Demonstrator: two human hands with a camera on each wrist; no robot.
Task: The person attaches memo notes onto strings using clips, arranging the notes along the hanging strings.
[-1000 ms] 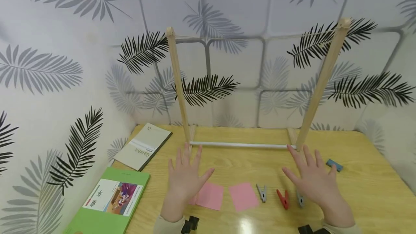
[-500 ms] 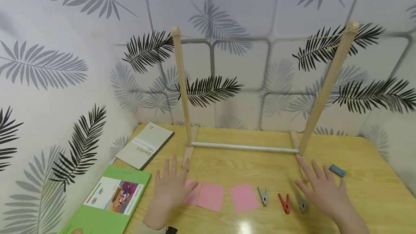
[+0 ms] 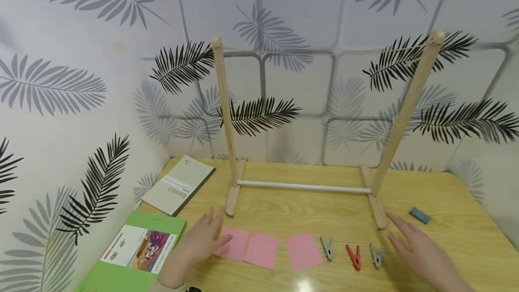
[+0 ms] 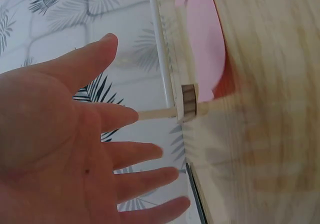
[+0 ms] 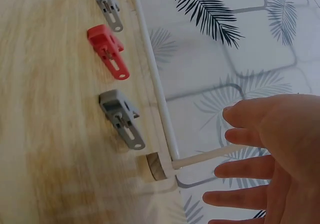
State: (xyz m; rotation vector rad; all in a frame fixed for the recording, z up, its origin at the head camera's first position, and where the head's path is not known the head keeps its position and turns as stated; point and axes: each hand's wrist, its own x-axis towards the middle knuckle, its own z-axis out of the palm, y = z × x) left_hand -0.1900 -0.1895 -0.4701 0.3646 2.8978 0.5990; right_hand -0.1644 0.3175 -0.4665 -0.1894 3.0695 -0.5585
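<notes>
My left hand (image 3: 199, 240) is spread above the table, left of three pink paper squares (image 3: 261, 250), and holds nothing. In the left wrist view its fingers (image 4: 131, 155) are straight and apart. My right hand (image 3: 423, 251) hovers at the right, also bare, beside a grey clothespin (image 3: 377, 256). A red clothespin (image 3: 354, 257) and another grey clothespin (image 3: 327, 248) lie further left in the same row. Behind them stands a wooden frame (image 3: 399, 116) with a string (image 3: 292, 52) across its top and a white rod (image 3: 304, 187) between its feet.
At the left lie a green book (image 3: 117, 274) and a notebook (image 3: 178, 186) marked "Gambit". A small blue block (image 3: 420, 215) sits at the right, beyond my right hand. A leaf-patterned curtain (image 3: 292, 139) hangs behind the table (image 3: 308, 215).
Both hands have moved down and outward, the left toward the green book and the right toward the right edge. The papers, the right grey clothespin and the frame's feet show more fully.
</notes>
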